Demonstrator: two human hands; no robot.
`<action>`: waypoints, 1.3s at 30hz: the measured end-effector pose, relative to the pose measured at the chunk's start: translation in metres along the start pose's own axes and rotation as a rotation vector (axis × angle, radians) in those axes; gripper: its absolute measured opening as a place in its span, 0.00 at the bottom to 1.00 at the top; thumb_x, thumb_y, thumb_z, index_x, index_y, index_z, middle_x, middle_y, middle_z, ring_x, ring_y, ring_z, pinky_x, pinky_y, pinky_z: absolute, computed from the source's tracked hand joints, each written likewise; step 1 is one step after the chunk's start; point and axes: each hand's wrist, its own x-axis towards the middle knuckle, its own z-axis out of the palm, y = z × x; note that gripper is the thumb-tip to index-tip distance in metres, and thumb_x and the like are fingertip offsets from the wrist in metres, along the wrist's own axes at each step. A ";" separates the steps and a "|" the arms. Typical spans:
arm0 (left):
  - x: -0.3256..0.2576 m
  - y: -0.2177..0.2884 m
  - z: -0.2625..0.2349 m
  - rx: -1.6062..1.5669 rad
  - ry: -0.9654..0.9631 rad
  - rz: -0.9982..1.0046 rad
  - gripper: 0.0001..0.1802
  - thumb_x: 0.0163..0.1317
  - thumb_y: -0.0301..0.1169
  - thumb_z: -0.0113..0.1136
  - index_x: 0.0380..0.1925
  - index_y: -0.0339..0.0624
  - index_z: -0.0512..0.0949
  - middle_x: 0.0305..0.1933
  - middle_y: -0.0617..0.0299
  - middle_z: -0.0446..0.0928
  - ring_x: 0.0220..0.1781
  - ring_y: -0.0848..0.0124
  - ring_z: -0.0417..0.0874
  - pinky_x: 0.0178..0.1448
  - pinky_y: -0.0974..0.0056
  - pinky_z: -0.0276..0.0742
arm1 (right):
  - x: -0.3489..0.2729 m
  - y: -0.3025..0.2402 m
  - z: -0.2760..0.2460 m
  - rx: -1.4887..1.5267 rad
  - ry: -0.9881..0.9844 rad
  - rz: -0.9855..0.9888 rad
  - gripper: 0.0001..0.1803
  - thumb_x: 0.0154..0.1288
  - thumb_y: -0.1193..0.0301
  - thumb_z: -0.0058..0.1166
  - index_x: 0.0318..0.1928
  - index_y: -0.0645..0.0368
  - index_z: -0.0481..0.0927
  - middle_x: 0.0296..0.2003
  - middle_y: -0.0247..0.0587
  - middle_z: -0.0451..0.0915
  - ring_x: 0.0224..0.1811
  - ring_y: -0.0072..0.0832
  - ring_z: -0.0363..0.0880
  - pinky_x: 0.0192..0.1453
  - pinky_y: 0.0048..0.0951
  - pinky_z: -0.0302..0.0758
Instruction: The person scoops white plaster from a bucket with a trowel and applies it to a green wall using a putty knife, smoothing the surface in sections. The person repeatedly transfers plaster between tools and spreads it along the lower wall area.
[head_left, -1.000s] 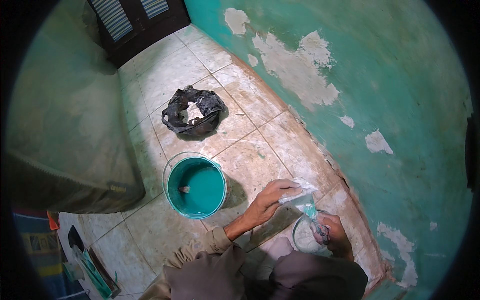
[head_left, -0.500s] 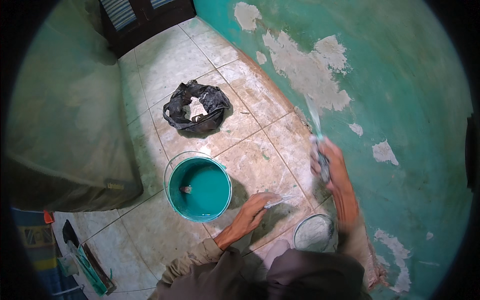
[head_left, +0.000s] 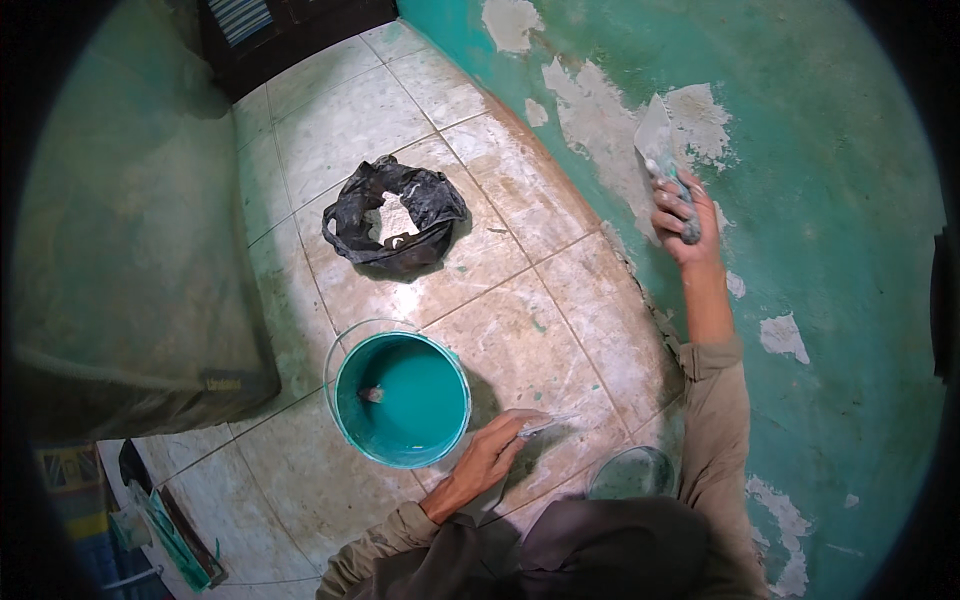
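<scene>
Small yellowish lettering (head_left: 224, 383) on the hem of the sheer cover (head_left: 130, 270) at left; green wall (head_left: 830, 220) has pale bare patches, stained tile floor (head_left: 520, 320) runs alongside; right hand (head_left: 690, 215) is wrapped round the handle of a putty knife (head_left: 655, 130), blade over the large upper patch, can't tell if touching; left hand (head_left: 483, 462) pinches a thin pale plate (head_left: 548, 424), mostly hidden by the fingers, near the teal paint bucket (head_left: 350, 425); black plastic bag (head_left: 437, 205) with white powder (head_left: 396, 218) beyond; tub (head_left: 640, 470) partly behind right sleeve (head_left: 716, 420); dark panelled furniture (head_left: 310, 35) cut off up top.
</scene>
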 end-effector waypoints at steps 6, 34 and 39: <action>0.001 -0.006 0.007 -0.019 -0.025 -0.029 0.18 0.65 0.18 0.50 0.55 0.35 0.76 0.57 0.50 0.76 0.60 0.58 0.77 0.63 0.61 0.70 | -0.070 0.014 0.010 -0.165 0.063 -0.100 0.17 0.71 0.64 0.47 0.49 0.68 0.70 0.24 0.30 0.70 0.13 0.12 0.63 0.10 0.17 0.55; 0.005 -0.005 0.021 -0.099 0.017 -0.140 0.14 0.70 0.24 0.51 0.53 0.34 0.77 0.53 0.52 0.78 0.57 0.63 0.77 0.62 0.64 0.69 | -0.086 -0.024 -0.001 0.088 -0.033 -0.032 0.16 0.74 0.65 0.41 0.47 0.70 0.68 0.24 0.33 0.69 0.12 0.16 0.63 0.12 0.21 0.57; 0.005 -0.005 0.024 -0.127 0.052 -0.203 0.13 0.71 0.27 0.50 0.52 0.34 0.76 0.45 0.55 0.78 0.48 0.71 0.76 0.54 0.67 0.71 | -0.125 -0.008 -0.002 -0.174 0.169 -0.170 0.19 0.73 0.63 0.44 0.51 0.68 0.69 0.26 0.34 0.73 0.11 0.15 0.63 0.12 0.19 0.58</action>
